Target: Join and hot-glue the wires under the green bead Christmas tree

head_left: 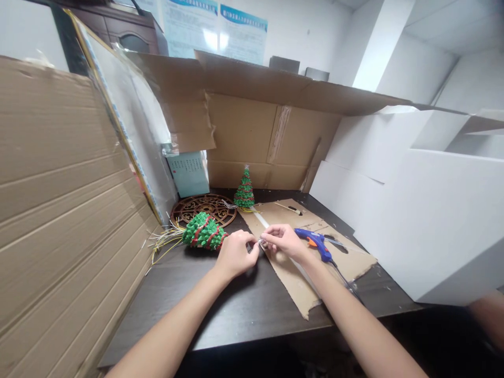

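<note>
Two hands meet over the front middle of the desk (236, 310), and between their fingertips you pinch something small and pale, too tiny to name from here; it looks like a thin strip or wire end. Your left hand (235, 255) has its grip clenched on one side of that small piece (260, 242), your right hand (284, 241) clenched on the other, both just above the near edge of the cardboard sheet (299, 283).

At nine o'clock from your left hand, almost touching it, a green and red bead tree (203, 231) lies on its side with yellow wires (165, 242) fanned out to the left. Those loose wires could snag your left wrist if you swing that way, and drag the tree with them.

At three o'clock from your right hand, just beside it, the blue glue gun (315, 242) rests on the cardboard, its cord (346, 281) running down past your right forearm. That is the main hazard, I judge: a hot nozzle near your knuckles, and a cord that your arm could hook, tipping the gun off the sheet.

At twelve o'clock, well apart, a second small tree (244, 190) stands upright; beside it at eleven lies a round carved tray (205, 207). A hard tug on the pinched piece could let it slip and vanish on the dark desk.

Another person's arm (488, 315) shows at the far right edge.
</note>
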{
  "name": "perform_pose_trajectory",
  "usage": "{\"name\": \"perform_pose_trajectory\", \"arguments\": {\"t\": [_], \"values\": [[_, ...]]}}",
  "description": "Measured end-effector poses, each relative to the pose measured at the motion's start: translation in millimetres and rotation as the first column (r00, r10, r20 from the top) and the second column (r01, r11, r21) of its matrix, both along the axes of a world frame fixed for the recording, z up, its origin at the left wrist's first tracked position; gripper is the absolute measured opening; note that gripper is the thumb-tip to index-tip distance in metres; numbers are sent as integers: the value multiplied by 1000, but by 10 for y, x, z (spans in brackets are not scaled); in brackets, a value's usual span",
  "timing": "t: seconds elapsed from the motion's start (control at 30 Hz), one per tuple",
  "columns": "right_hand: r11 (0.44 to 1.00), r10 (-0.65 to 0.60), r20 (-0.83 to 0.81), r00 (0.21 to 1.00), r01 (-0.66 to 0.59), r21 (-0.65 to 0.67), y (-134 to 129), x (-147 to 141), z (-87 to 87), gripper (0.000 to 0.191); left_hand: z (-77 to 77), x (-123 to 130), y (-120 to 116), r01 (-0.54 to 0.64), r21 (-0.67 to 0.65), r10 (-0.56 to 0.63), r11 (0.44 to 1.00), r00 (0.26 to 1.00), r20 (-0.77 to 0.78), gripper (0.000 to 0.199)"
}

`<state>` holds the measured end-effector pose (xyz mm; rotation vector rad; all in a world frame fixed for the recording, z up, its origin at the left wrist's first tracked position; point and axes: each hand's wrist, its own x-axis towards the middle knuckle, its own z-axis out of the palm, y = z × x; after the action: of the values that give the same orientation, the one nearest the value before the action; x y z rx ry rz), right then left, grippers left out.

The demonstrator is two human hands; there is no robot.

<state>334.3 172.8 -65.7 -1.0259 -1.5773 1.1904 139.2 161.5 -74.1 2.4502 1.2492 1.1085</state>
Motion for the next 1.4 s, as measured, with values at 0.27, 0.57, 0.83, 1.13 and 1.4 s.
{"name": "perform_pose_trajectory", "arguments": {"t": [0.27, 0.57, 0.83, 1.13, 1.4], "values": [[999, -32, 4, 999, 32, -35, 51, -15, -61, 50, 4, 0, 0, 1, -8, -2, 1000, 1000, -23, 20], [999, -44, 22, 999, 44, -32, 45, -5, -47, 49, 9, -6, 3, -3, 3, 3, 1000, 999, -46, 20], [997, -64, 51, 997, 66, -32, 79, 19, -103, 47, 10, 3, -16, 32, 26, -28, 999, 992, -121, 20], [998, -68, -10, 998, 68, 7, 77, 8, -73, 40, 658, -645, -25, 91, 158, -12, 983, 897, -441, 61], [999, -52, 32, 998, 52, -15, 39, -40, -76, 23, 672, -609, 84, 79, 30, -13, 996, 496, -868, 74]]}}
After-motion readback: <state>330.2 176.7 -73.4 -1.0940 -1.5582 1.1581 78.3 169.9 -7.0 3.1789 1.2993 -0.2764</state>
